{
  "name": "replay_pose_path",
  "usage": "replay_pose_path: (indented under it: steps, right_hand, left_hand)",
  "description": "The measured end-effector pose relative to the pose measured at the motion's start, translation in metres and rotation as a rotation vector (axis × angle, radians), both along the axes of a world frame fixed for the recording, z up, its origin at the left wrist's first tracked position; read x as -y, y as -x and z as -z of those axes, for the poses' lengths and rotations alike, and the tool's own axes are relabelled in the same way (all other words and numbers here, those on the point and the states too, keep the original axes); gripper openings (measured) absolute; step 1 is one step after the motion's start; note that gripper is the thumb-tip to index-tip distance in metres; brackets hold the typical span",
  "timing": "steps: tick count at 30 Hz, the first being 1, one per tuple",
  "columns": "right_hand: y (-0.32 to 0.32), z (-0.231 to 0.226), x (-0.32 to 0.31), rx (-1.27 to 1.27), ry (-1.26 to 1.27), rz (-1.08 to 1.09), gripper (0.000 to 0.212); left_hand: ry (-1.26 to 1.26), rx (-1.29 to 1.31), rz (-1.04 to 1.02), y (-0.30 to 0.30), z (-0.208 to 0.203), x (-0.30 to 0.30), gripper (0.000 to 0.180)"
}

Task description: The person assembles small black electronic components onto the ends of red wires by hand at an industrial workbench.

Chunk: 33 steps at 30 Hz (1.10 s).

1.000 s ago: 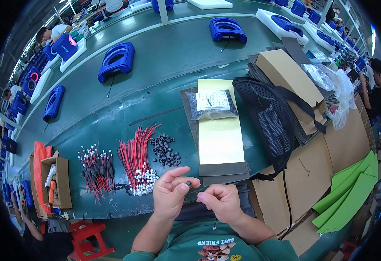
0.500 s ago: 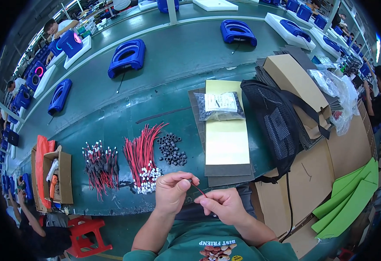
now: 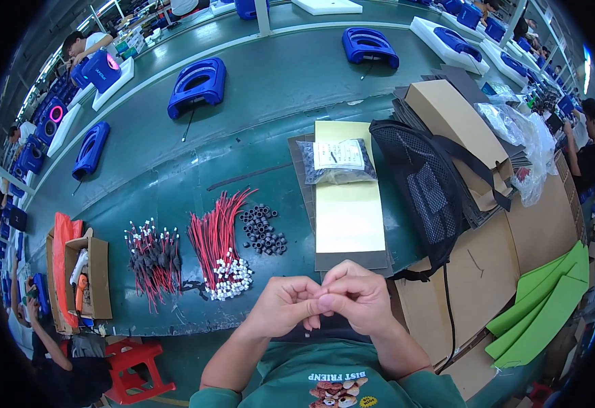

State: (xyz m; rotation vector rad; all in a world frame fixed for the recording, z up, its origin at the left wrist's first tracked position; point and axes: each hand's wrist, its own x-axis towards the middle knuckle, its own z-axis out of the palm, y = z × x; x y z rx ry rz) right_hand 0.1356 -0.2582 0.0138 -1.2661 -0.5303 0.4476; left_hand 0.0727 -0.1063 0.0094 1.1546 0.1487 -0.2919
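Close to the table's front edge, my left hand (image 3: pixel 280 306) and my right hand (image 3: pixel 362 302) meet, fingertips pinched together. Between them is a thin red-and-black wire, now mostly hidden by the fingers; a small white connector (image 3: pixel 307 334) shows just below them. Beyond my left hand lies a bundle of red wires (image 3: pixel 214 224) with white connectors (image 3: pixel 229 277) at the near end. Beside it on the right are small dark grey ring-shaped sleeves (image 3: pixel 263 231). Further left is a pile of red-and-black wires with dark sleeves on them (image 3: pixel 155 258).
A bag of dark parts (image 3: pixel 338 163) lies on yellow card (image 3: pixel 348 224). Right of it are a black mesh bag (image 3: pixel 423 197), cardboard (image 3: pixel 478 285) and green sheets (image 3: pixel 542 306). A tool box (image 3: pixel 97 275) stands left. Blue housings (image 3: pixel 199 88) sit on the far line.
My hands have come together, the right one moving up and inward to the left one. The wire stretched between them before is now mostly covered by fingers. The view has shifted slightly.
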Motion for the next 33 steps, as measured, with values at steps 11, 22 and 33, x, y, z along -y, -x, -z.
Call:
replay_pose_path:
  steps: [11,22,33]
  right_hand:
    - [-0.01,0.005,0.005,-0.253,-0.157,0.16,0.011]
    - [-0.005,0.002,0.005,-0.205,-0.191,0.119,0.01]
    - [-0.009,0.0,0.006,0.068,-0.163,-0.049,0.01]
  left_hand:
    - [0.195,-0.017,-0.052,0.005,0.007,-0.001,0.013]
    - [0.382,-0.074,-0.157,0.005,0.012,0.003,0.01]
    - [0.419,-0.06,-0.271,0.008,0.011,0.004,0.012]
